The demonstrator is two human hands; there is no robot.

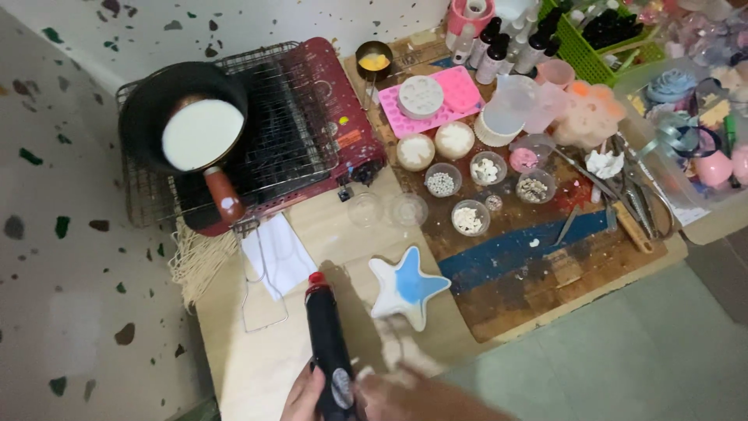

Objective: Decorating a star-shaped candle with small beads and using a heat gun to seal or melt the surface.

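- Left hand [305, 396] at the bottom edge, fingers [296, 390] wrapped round the black tool [330, 351]; a heat-gun-like barrel with a red tip, pointing up and away from the fingers. Round grey label low on the barrel, print unreadable.
- Right hand [409, 386] just right of the tool, motion-blurred and partly cut off by the frame; cannot tell whether its fingers are curled or spread, or whether it touches the tool.
- Star-shaped dish [407, 287], white with blue filling, just beyond the right hand's fingers, on the pale board [257, 359].
- Beyond that: small round cups [470, 217] of white bits, pink mould tray [460, 92] further off.
- Far beyond the left fingers: black saucepan [187, 117] with white liquid on a red portable stove [327, 109]; orange label on the stove front, too small to read.
- Green basket [584, 47] of dark-capped bottles at the top, cut off.
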